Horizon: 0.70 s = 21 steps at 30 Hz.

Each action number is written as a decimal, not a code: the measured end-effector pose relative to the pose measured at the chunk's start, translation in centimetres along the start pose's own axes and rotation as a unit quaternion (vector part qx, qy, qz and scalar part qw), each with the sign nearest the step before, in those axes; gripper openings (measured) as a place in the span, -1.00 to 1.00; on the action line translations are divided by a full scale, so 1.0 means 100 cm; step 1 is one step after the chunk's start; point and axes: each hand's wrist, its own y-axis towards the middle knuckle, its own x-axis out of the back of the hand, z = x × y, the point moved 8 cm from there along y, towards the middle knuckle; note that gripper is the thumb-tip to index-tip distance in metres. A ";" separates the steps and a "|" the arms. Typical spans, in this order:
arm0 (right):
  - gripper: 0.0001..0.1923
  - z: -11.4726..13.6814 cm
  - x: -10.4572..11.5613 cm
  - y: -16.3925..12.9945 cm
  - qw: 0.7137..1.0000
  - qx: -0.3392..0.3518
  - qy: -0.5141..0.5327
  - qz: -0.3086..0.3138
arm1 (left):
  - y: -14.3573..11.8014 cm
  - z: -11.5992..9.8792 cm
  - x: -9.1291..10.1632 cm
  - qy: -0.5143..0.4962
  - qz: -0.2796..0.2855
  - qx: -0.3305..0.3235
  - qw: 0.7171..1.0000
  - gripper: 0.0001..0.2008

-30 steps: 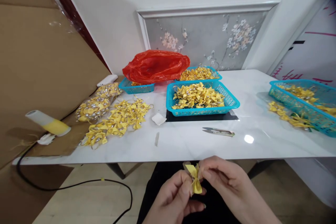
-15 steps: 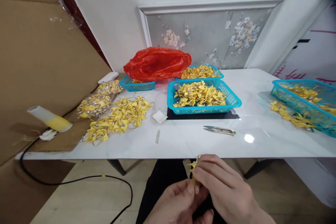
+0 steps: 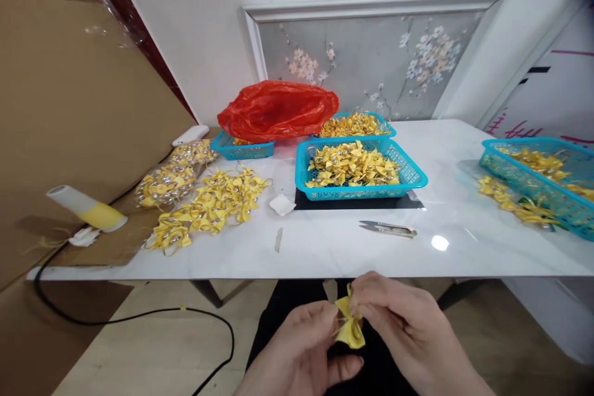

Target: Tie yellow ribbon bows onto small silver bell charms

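Observation:
Between my two hands, over my lap and just below the table edge, is a yellow ribbon bow (image 3: 351, 332). My left hand (image 3: 299, 343) pinches the bow's left side, where a thin thread or strand shows. The fingers of my right hand (image 3: 403, 322) are closed on its upper right part, and the fingertips hide some of it. Straight ahead on the table lie thread snips (image 3: 388, 229). Beyond them, a blue basket (image 3: 301, 182) holds many similar yellow bows with pearl beads.
A pile of yellow bows (image 3: 218, 204) lies left on the white table (image 3: 325, 253). Behind are a red plastic bag (image 3: 278, 111) and more blue baskets. Another blue basket (image 3: 552, 189) stands right. A thread cone (image 3: 88, 208) and black cable (image 3: 153, 315) are at left.
The bow has turned and now shows its spread loops between my hands. My left hand has shifted slightly left, and my right fingers have bent into a pinch.

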 end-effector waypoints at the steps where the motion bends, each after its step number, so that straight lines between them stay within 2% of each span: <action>1: -0.79 0.000 0.000 0.000 1.000 -0.004 0.008 0.004 | -0.001 -0.001 -0.002 0.017 0.006 -0.001 1.000 -0.76; 5: -0.78 -0.001 0.001 0.000 1.000 -0.007 -0.010 -0.006 | -0.003 -0.003 -0.004 0.002 0.000 0.002 1.000 -0.91; 13: -0.80 -0.003 0.007 -0.007 0.997 -0.010 -0.017 -0.069 | -0.004 -0.001 0.002 -0.050 -0.035 -0.018 0.998 -0.81; 21: -0.72 0.014 -0.001 -0.005 0.990 0.086 -0.102 -0.039 | -0.001 -0.011 0.006 0.024 -0.082 -0.120 0.989 -0.45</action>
